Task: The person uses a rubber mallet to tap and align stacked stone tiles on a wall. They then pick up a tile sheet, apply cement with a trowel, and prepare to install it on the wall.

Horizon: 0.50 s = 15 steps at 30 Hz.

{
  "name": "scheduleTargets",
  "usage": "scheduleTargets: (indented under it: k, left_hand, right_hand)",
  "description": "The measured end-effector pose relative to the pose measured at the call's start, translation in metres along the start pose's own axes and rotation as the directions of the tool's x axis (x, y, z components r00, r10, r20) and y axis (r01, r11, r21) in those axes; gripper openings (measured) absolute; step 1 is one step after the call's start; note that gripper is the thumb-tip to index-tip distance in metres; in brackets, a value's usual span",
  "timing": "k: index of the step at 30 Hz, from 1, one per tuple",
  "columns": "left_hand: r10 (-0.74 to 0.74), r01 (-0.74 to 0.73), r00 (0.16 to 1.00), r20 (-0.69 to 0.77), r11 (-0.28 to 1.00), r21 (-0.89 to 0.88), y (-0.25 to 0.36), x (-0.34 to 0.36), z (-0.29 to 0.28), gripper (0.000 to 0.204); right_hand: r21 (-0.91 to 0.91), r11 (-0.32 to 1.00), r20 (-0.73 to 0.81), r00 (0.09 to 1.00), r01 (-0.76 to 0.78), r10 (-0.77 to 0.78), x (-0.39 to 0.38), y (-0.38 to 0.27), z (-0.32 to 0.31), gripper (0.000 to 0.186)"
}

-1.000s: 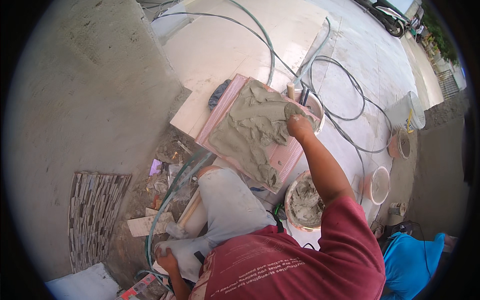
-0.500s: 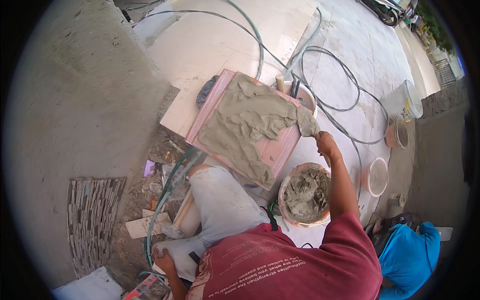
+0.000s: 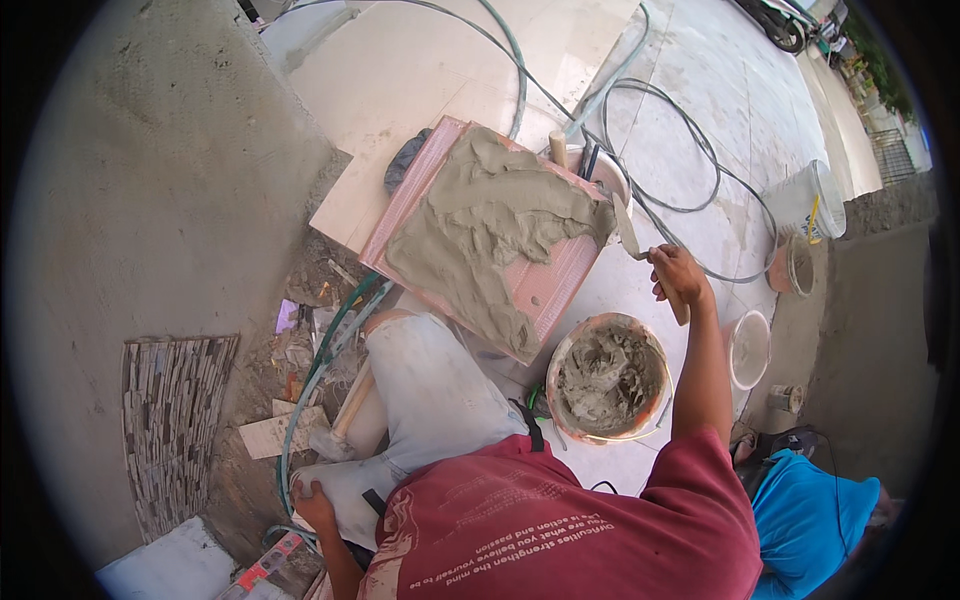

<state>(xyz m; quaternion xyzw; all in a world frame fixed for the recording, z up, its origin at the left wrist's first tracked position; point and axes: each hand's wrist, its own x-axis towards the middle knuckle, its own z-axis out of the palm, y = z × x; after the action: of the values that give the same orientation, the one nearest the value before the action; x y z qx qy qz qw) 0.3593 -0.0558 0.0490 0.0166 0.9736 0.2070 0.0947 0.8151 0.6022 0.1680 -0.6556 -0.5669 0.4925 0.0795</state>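
Note:
My right hand (image 3: 678,275) is closed round the wooden handle of a trowel (image 3: 627,228). The blade stands tilted at the right corner of a tile (image 3: 528,285), touching or very close to the grey mortar there. That mortar (image 3: 480,220) covers most of the tile's pinkish back in a thick, uneven layer; bare patches show along the left edge and lower right. Just below my right hand stands a bucket (image 3: 610,380) of mortar. My left hand (image 3: 315,508) rests on my bent leg with fingers spread and nothing visible in it.
A pail (image 3: 612,185) with tool handles stands behind the tile. Cables (image 3: 690,150) and a green hose (image 3: 330,350) loop over the floor. Several buckets (image 3: 749,350) line the right side. A co-worker in a blue shirt (image 3: 815,510) crouches at lower right. Rubble lies along the left wall.
My right hand has drawn slightly right, turning the trowel from flat on the mortar to blade tilted at the corner. My left hand stays on my leg. The whole view has shifted slightly.

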Motion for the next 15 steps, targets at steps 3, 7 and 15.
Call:
scheduleTargets:
  k: [3,7,15]
  left_hand:
    - [-0.003,0.003,1.000,0.013,1.000,-0.028,-0.001,-0.002,-0.003,0.048]
    - [-0.003,0.002,1.000,-0.025,0.999,-0.032,-0.001,-0.008,-0.002,0.047]
    - [0.037,-0.037,0.999,0.006,0.999,0.027,0.011,-0.010,-0.009,0.046]
  right_hand:
    - [-0.246,0.969,0.008,1.000,0.021,-0.020,0.015,-0.030,0.008,0.037]
    - [-0.507,0.842,0.299,0.954,0.184,-0.028,0.009,-0.050,0.014,0.038]
    - [-0.850,0.492,0.078,0.969,0.188,-0.236,0.002,-0.037,0.023,0.035]
